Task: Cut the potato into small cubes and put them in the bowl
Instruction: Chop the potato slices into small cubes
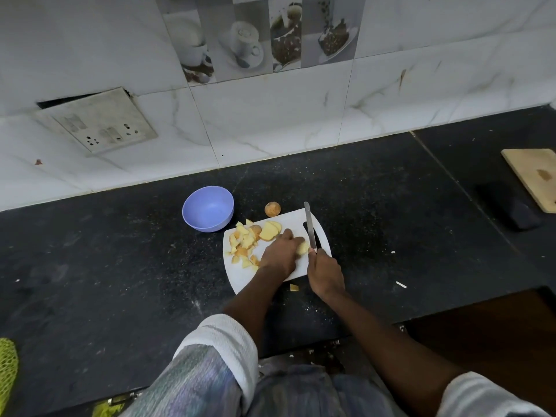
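The left hand lies on the board with its fingers curled over a potato piece, pinning it down, and the right hand is wrapped around the handle of the knife, whose blade runs just beside that piece, pointing toward the wall. The main risk is the closeness of blade and fingers – the piece is small and mostly hidden under the hand, so a wet, slippery potato could roll or slide at the moment of the cut and bring the fingertips under the edge. I cannot tell how much of the piece sticks out past the fingers. A heap of cubes and some slices lie on the left part of the board, touching one another, while the bowl stands just beyond the board's far left corner and looks empty, so none of the cut pieces has gone in yet. One cube lies already off the board on the counter, near its front edge – more could follow, because the heap is near the board's left edge and the left forearm passes close to it. Another potato sits on the counter at the board's far edge, where a push on the board might set it rolling.
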